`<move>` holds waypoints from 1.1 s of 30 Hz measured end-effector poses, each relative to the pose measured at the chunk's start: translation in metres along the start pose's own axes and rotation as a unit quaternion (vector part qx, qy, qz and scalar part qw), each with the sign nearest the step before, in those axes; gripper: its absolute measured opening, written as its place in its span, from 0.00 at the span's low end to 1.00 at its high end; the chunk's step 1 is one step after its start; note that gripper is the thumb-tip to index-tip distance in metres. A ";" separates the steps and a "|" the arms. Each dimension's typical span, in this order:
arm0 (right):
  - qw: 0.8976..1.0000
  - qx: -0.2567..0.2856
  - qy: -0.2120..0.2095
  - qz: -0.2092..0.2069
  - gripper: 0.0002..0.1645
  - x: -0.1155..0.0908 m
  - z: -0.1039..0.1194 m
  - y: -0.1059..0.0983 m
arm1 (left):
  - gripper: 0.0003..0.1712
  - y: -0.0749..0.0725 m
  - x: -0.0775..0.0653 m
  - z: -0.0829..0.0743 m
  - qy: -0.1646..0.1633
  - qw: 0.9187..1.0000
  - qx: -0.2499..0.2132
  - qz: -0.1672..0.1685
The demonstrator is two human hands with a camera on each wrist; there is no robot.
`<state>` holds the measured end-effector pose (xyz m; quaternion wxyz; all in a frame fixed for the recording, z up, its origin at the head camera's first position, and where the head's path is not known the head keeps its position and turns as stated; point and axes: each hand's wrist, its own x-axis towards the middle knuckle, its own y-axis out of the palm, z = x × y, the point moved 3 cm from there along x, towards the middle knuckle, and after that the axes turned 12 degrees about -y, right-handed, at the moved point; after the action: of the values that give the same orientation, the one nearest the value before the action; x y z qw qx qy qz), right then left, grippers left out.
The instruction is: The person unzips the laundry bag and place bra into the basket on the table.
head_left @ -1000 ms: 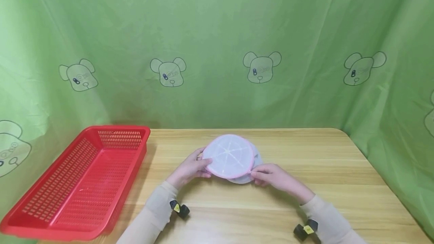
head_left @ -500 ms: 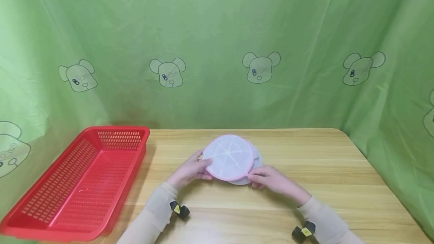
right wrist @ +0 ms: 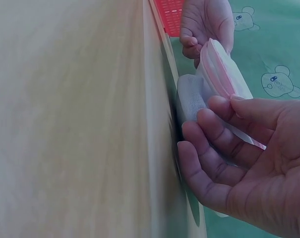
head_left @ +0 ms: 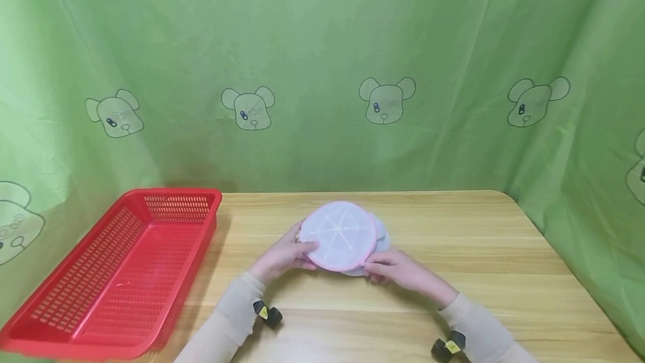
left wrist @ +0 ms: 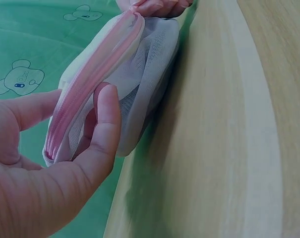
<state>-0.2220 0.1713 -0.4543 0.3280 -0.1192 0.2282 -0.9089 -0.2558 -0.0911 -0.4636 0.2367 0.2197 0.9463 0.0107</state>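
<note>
A round mesh laundry bag (head_left: 340, 234), white on top with a pink zipper (left wrist: 85, 89) around its rim, is held over the middle of the table. Its grey mesh lower part (right wrist: 192, 96) bulges out underneath. At the bag's left edge my left hand (head_left: 284, 251) grips it, thumb on the top face and fingers beneath. Thumb and forefinger of my right hand (head_left: 400, 270) pinch the zipper at the near right rim, where the pull is mostly hidden. Along the near side the two pink zipper edges stand apart, as the left wrist view shows.
A red plastic basket (head_left: 214, 223) with slotted walls stands on the left of the wooden table (head_left: 478, 240). Green curtains (head_left: 312, 150) printed with bear heads hang behind the table and at both sides.
My right hand has slid a short way left and nearer along the bag's rim, still pinching the zipper. My left hand keeps its grip nearly in place.
</note>
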 end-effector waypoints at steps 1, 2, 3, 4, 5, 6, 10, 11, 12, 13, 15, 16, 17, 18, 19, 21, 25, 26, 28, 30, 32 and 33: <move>1.000 0.003 0.000 0.001 0.17 0.000 0.000 0.001 | 0.50 0.000 0.000 0.000 0.000 1.000 0.000 0.002; 1.000 0.005 0.000 0.001 0.17 0.000 0.001 0.001 | 0.51 0.001 0.000 0.001 -0.002 1.000 -0.001 0.004; 1.000 0.008 0.000 0.001 0.17 0.000 0.001 0.002 | 0.53 0.002 0.000 0.001 -0.003 1.000 -0.001 0.005; 1.000 0.010 0.000 0.002 0.17 0.000 0.002 0.002 | 0.54 0.002 0.000 0.001 -0.004 1.000 -0.001 0.007; 1.000 0.011 0.000 0.003 0.17 0.000 0.002 0.003 | 0.55 0.003 0.000 0.002 -0.005 1.000 -0.002 0.008; 1.000 0.011 0.000 0.003 0.17 0.000 0.003 0.004 | 0.56 0.004 0.000 0.002 -0.008 1.000 -0.003 0.008; 1.000 0.011 -0.001 0.004 0.17 0.001 0.004 0.006 | 0.58 0.005 0.000 0.003 -0.010 1.000 -0.007 0.007; 1.000 0.012 0.000 0.004 0.17 0.001 0.004 0.006 | 0.59 0.005 0.000 0.003 -0.008 1.000 -0.006 0.007; 1.000 0.012 0.000 0.004 0.17 0.002 0.004 0.006 | 0.59 0.005 0.000 0.003 -0.007 1.000 -0.006 0.007; 1.000 0.012 0.000 0.004 0.17 0.002 0.003 0.006 | 0.58 0.005 0.001 0.003 -0.005 1.000 -0.006 0.008; 1.000 0.013 0.000 0.005 0.17 0.002 0.003 0.007 | 0.58 0.006 0.001 0.002 0.000 1.000 -0.005 0.012; 1.000 0.013 0.000 0.006 0.17 0.002 0.002 0.007 | 0.57 0.006 0.000 0.002 0.004 1.000 -0.002 0.014; 1.000 0.014 -0.001 0.006 0.17 0.002 0.002 0.007 | 0.56 0.006 0.000 0.002 0.007 1.000 0.001 0.014; 1.000 0.015 -0.001 0.007 0.17 0.002 0.002 0.007 | 0.56 0.006 0.000 0.001 0.007 1.000 0.002 0.014; 1.000 0.016 -0.002 0.007 0.17 0.002 0.001 0.007 | 0.55 0.006 -0.001 0.001 0.009 1.000 0.004 0.014; 1.000 0.021 -0.003 0.008 0.17 0.002 0.001 0.007 | 0.55 0.006 -0.001 0.001 0.012 1.000 0.008 0.014; 1.000 0.027 -0.004 0.009 0.17 0.001 0.001 0.007 | 0.54 0.006 -0.003 0.000 0.012 1.000 0.010 0.015; 1.000 0.028 -0.004 0.009 0.17 0.001 0.001 0.006 | 0.54 0.007 -0.004 -0.001 0.013 1.000 0.011 0.015; 1.000 0.028 -0.004 0.009 0.17 0.001 0.001 0.006 | 0.54 0.007 -0.004 -0.001 0.013 1.000 0.012 0.016; 1.000 0.029 -0.004 0.010 0.17 0.001 0.001 0.006 | 0.54 0.007 -0.004 -0.001 0.013 1.000 0.012 0.016; 1.000 0.028 -0.004 0.012 0.17 0.001 0.000 0.005 | 0.53 0.007 -0.004 -0.001 0.014 1.000 0.012 0.016; 1.000 0.027 -0.003 0.012 0.17 0.000 0.000 0.005 | 0.53 0.006 -0.004 0.000 0.014 1.000 0.012 0.015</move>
<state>-0.2196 0.1675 -0.4569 0.3428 -0.1104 0.2040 -0.9103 -0.2505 -0.0869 -0.4608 0.2208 0.2367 0.9461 0.0058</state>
